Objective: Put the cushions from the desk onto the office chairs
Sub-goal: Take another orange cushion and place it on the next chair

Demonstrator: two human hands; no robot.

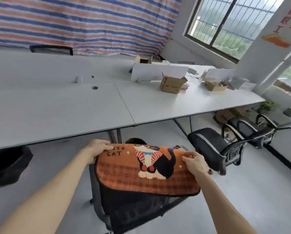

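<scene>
Orange cat cushion (pixel 124 174) is off the desk (pixel 57 112), over the black mesh office chair (pixel 133 208), long axis left-right. My left hand (pixel 97 147) pinches the far-left corner, right hand (pixel 196 163) the far-right. Seat looks beyond and below.

My cushion (pixel 146 168) hides most of the seat of the chair (pixel 133 210). The black thing (pixel 8 164) on my left is blurry and cut off.

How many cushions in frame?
1. The orange cat cushion, gripped by the left hand and right hand, over the nearest office chair. None shows on the desk; dividers or boxes could hide more.
</scene>
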